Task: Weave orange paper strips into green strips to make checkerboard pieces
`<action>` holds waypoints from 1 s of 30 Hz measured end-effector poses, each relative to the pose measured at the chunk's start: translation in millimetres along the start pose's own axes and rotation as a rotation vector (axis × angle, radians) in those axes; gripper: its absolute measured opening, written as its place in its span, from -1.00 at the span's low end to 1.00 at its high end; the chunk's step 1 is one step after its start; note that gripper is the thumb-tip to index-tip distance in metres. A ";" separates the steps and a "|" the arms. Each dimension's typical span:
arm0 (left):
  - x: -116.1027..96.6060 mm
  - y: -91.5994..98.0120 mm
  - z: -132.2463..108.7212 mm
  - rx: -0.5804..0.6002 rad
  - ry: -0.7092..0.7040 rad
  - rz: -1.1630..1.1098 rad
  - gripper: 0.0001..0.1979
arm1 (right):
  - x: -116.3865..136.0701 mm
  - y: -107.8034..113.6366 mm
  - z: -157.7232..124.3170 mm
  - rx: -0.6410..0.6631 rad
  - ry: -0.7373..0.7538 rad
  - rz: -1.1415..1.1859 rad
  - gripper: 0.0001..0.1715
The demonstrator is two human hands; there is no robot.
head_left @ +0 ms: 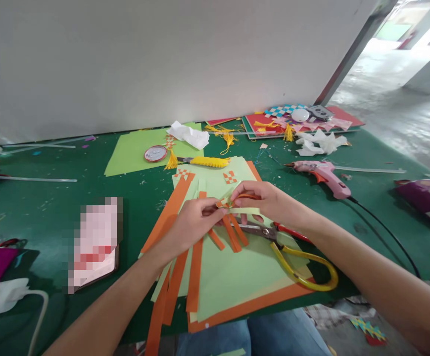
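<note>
Craft workshop: glue gun (326, 173), scissors (267, 231), yellow cutter (210, 162), paper sheets (244, 282) on green table (44, 202).

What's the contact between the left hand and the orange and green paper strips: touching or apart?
Touching. The head view shows the left hand pinching the woven upper end of the paper strips, with no gap visible.

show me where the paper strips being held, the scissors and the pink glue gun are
paper strips (231, 234): head view, on one of the loose orange ends
scissors (266, 231): head view, on the pivot where the blades cross
pink glue gun (326, 171): head view, on the body above the handle
</note>
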State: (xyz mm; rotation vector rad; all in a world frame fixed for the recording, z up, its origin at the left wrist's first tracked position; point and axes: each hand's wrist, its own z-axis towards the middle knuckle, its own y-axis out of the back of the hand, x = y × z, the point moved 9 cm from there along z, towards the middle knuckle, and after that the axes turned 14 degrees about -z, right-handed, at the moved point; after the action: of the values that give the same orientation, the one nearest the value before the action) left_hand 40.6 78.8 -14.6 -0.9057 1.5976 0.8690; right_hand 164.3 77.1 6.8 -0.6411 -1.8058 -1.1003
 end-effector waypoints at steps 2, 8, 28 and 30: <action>-0.2 -2.0 0.3 0.024 0.040 -0.094 -0.75 | 3.6 2.0 -1.1 -0.007 0.029 -0.031 -0.83; -0.5 -5.7 -1.9 0.076 0.141 -0.328 -0.78 | 13.5 7.8 -5.7 -0.093 0.178 -0.078 -0.70; 9.9 -2.8 0.3 0.066 0.160 -0.484 -0.83 | 18.8 8.7 -7.7 -0.278 0.273 -0.377 -0.86; 9.3 -1.7 0.5 0.061 0.148 -0.467 -0.83 | 21.0 9.3 -8.8 -0.289 0.292 -0.386 -0.89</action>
State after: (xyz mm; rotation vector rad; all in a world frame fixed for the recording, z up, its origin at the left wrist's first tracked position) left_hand 40.8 77.3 -24.0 -1.2568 1.4389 0.4312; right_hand 165.5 73.2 31.1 -0.2759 -1.5638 -1.6440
